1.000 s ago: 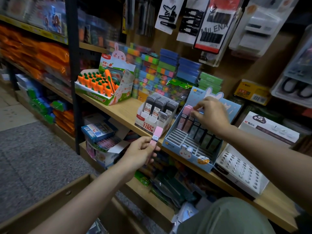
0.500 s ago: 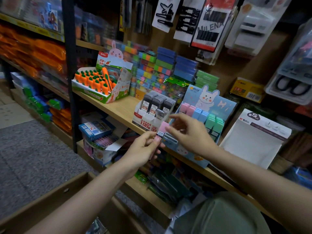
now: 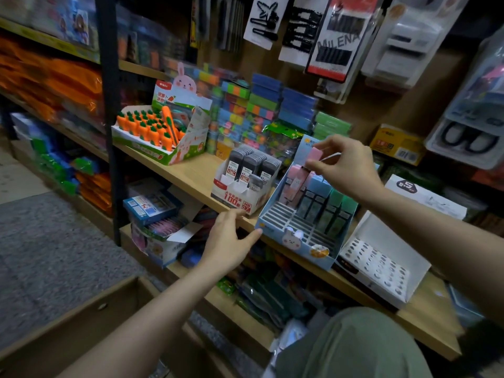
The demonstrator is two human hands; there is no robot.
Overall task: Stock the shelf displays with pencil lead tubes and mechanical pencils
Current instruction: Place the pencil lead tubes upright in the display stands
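Pink lead tube (image 3: pixel 313 155) pinched in my right hand (image 3: pixel 345 167) above blue bunny display box (image 3: pixel 293 238); left hand (image 3: pixel 227 241) open, empty, fingertips beside the box.

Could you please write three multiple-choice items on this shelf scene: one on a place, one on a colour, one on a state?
1. Where does the blue bunny display box stand?
A. on the wooden shelf
B. on the floor
C. on a wall hook

2. What colour is the lead tube that the right hand holds?
A. green
B. pink
C. black

3. What is the left hand doing?
A. gripping a tube
B. resting in a pocket
C. open, holding nothing

Answers: 1 A, it sits on the wooden shelf; 2 B, the tube is pink; 3 C, its fingers are spread and empty.
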